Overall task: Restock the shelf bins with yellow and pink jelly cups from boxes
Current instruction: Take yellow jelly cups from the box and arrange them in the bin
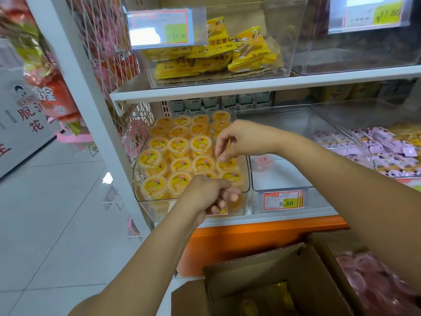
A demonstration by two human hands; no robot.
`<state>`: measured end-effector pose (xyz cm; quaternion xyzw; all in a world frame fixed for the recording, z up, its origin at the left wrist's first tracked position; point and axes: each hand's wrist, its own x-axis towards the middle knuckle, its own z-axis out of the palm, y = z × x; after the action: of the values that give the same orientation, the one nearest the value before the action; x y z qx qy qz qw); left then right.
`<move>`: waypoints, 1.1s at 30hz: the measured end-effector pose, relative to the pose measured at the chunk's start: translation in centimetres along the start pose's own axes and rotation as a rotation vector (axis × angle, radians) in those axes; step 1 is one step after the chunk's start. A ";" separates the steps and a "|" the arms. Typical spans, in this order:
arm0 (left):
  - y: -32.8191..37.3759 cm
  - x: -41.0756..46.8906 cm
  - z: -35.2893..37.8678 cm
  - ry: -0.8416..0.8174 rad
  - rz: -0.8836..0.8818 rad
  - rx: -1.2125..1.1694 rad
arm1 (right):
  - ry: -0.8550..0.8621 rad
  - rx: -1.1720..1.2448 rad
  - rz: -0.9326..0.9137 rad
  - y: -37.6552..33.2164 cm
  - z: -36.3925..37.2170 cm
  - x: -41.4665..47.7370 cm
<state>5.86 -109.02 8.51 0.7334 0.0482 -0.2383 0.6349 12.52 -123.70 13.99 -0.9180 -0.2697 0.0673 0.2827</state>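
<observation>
Currently mid-restock on yellow. Yellow bin (247, 179) looks nearly full: yellow cups (180, 144) sit lid-up in rows, stacked in layers, clear tubs with printed foil lids. Right hand (237, 137) hovers over the right column, fingers pinched down at a cup (227, 164); can't tell if it's gripping or just nudging. Left hand (209, 192) is at the bin's front edge, fingers curled loosely, nothing visibly held. Neighbour bin (282, 179) holds a single pink cup (262, 161). Pink cups (364, 277) fill the right box (328, 258); left box (250, 270) looks nearly spent. Next, probably: seat that cup, then start pink.
</observation>
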 end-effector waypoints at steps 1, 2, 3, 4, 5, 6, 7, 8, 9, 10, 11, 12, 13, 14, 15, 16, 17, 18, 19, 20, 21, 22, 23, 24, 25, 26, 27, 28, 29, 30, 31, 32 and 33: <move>-0.2 -0.1 0.1 0.018 0.000 -0.074 | 0.070 0.031 0.006 0.2 -0.3 -0.7; -0.4 -0.1 0.3 0.029 0.003 -0.134 | 0.124 0.063 0.023 0.3 -0.5 -1.5; -0.6 -0.2 0.7 0.037 0.012 -0.180 | 0.152 0.075 0.044 0.5 -0.7 -2.5; -0.7 -0.4 1.1 0.042 0.024 -0.212 | 0.158 0.058 0.066 0.7 -0.7 -3.4; -0.8 -0.4 1.5 0.043 0.038 -0.230 | 0.152 0.016 0.088 0.7 -0.6 -4.5; -0.9 -0.5 1.9 0.040 0.052 -0.235 | 0.141 -0.027 0.107 0.7 -0.5 -5.6; -1.1 -0.6 2.3 0.035 0.059 -0.227 | 0.135 -0.058 0.126 0.4 -0.3 -6.8; -1.3 -0.7 2.5 0.030 0.060 -0.208 | 0.145 -0.070 0.149 0.2 -0.1 -8.1; -1.6 -0.9 2.6 0.022 0.059 -0.171 | 0.176 -0.069 0.176 0.1 0.1 -9.4; -2.0 -1.1 2.5 0.010 0.059 -0.117 | 0.220 -0.058 0.204 0.1 0.3 -10.7; -2.7 -1.5 2.5 -0.006 0.065 -0.052 | 0.259 -0.039 0.230 0.1 0.7 -12.0; -3.6 -1.9 2.5 -0.030 0.074 0.015 | 0.274 -0.015 0.253 0.4 1.2 -13.3; -4.5 -2.3 2.6 -0.061 0.079 0.079 | 0.251 0.005 0.271 0.8 1.8 -14.5; -5.7 -2.5 2.9 -0.094 0.074 0.131 | 0.182 0.016 0.290 1.1 2.8 -15.6; -7.2 -2.4 3.3 -0.125 0.060 0.164 | 0.076 0.027 0.309 1.5 4.0 -16.5; -9.0 -2.0 3.9 -0.148 0.033 0.180 | -0.047 0.046 0.334 2.1 5.3 -17.1; -11.2 -1.4 4.5 -0.157 -0.001 0.199 | -0.173 0.066 0.361 2.7 7.0 -17.5; -13.6 -0.7 5.1 -0.154 -0.039 0.242 | -0.286 0.074 0.394 3.5 8.8 -17.7; -16.0 0.0 5.6 -0.148 -0.076 0.307 | -0.381 0.057 0.427 4.4 10.8 -17.8; -18.3 0.7 6.1 -0.149 -0.109 0.383 | -0.452 0.032 0.466 5.5 12.8 -17.8; -20.4 1.2 6.5 -0.161 -0.137 0.455 | -0.521 -0.003 0.499 6.6 14.8 -18.0; -22.3 1.7 6.8 -0.178 -0.154 0.514 | -0.583 -0.035 0.531 7.9 16.9 -18.2; -23.9 2.1 7.0 -0.193 -0.162 0.557 | -0.633 -0.078 0.552 9.4 18.9 -18.4; -25.5 2.6 7.2 -0.196 -0.173 0.589 | -0.673 -0.115 0.573 10.7 20.5 -18.6; -26.9 3.1 7.4 -0.184 -0.192 0.609 | -0.699 -0.126 0.595 11.9 22.1 -18.8; -28.4 3.7 7.7 -0.163 -0.219 0.615 | -0.702 -0.128 0.647 12.9 23.6 -18.9; -29.7 4.3 7.9 -0.137 -0.249 0.604 | -0.682 -0.136 0.705 14.1 25.2 -18.7; -31.0 5.0 8.1 -0.101 -0.278 0.586 | -0.651 -0.142 0.762 14.7 26.4 -18.6; -32.2 5.5 8.3 -0.067 -0.306 0.591 | -0.630 -0.168 0.809 15.8 28.2 -18.3; -33.6 6.3 8.5 -0.043 -0.324 0.612 | -0.640 -0.237 0.807 16.7 29.9 -18.4; -34.8 6.9 8.7 -0.031 -0.327 0.639 | -0.680 -0.301 0.786 17.7 31.4 -18.5; -35.9 7.5 8.9 -0.015 -0.319 0.662 | -0.738 -0.394 0.740 18.5 32.7 -18.8; -36.5 7.7 9.2 0.006 -0.303 0.669 | -0.819 -0.487 0.670 19.5 33.9 -19.1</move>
<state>-3.59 -112.67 -28.55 0.8856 0.0776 -0.3303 0.3172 -4.06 -131.04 -25.60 -0.8910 -0.0597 0.4386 -0.1008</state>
